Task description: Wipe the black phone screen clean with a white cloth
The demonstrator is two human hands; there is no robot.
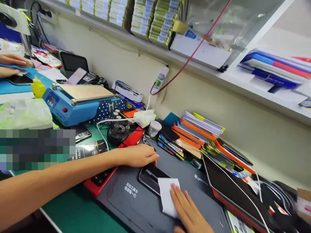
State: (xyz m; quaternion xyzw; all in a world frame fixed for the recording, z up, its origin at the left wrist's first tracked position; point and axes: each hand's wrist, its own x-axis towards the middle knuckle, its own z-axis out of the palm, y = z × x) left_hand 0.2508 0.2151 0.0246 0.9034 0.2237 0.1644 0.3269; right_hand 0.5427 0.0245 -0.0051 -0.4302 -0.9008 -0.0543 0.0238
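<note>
A black smartphone (149, 177) lies face up on a dark grey work mat (116, 202) with white printing. My left hand (139, 156) reaches in from the left, its fingers curled closed at the phone's far end; the fingertips are partly hidden. Over the phone's near end lies a white wipe (167, 194), covering that part of the screen. My right hand (188, 207) rests on the wipe with its fingers stretched flat, pressing it from above. The right thumb is mostly out of frame.
Behind the mat stand stacks of packaged phone parts (196, 129) and a white jar (155, 128). A blue heating-plate machine (73, 110) is at the left. A tablet-like dark panel (233, 191) borders the right. Another person's hands (14, 63) are at the far left.
</note>
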